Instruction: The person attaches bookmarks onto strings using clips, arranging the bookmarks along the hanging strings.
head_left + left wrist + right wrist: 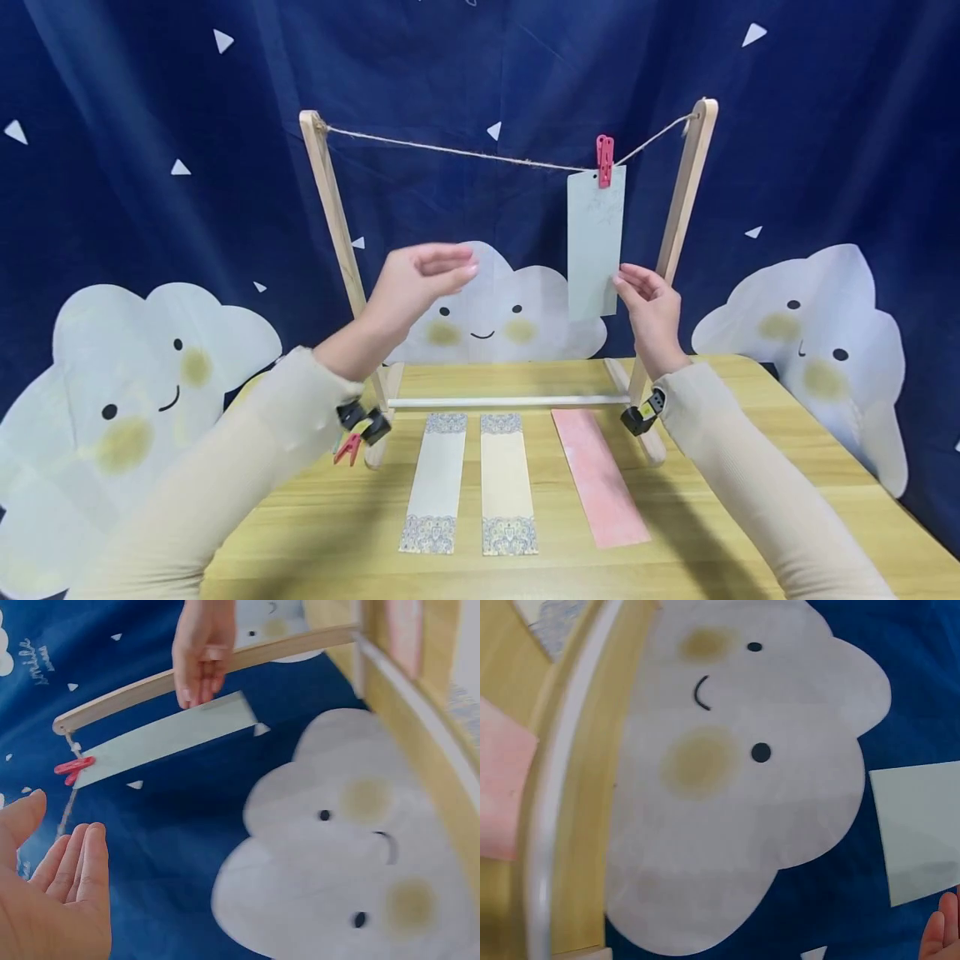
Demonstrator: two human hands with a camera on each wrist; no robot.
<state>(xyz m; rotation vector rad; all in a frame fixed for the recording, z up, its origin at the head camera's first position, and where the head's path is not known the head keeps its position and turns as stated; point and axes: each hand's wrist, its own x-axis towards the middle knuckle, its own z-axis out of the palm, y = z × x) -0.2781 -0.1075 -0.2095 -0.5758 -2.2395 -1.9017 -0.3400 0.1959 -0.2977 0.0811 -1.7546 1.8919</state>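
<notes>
A pale green card (595,242) hangs upright from a twine line (450,150), held at its top by a pink clothespin (604,162). My right hand (651,312) is at the card's lower right edge, fingertips right at the rim, fingers loosely bent. The left wrist view shows that hand beside the card (169,739) too, and in the right wrist view only its fingertips show, near the card's corner. My left hand (420,287) is raised in the air left of the card, fingers relaxed and thumb apart, holding nothing.
A wooden frame (686,192) carries the twine, with a white crossbar (510,402) low down. On the table lie a white patterned strip (437,483), a cream patterned strip (506,483) and a pink strip (600,479). Another pink clothespin (347,450) shows by my left wrist.
</notes>
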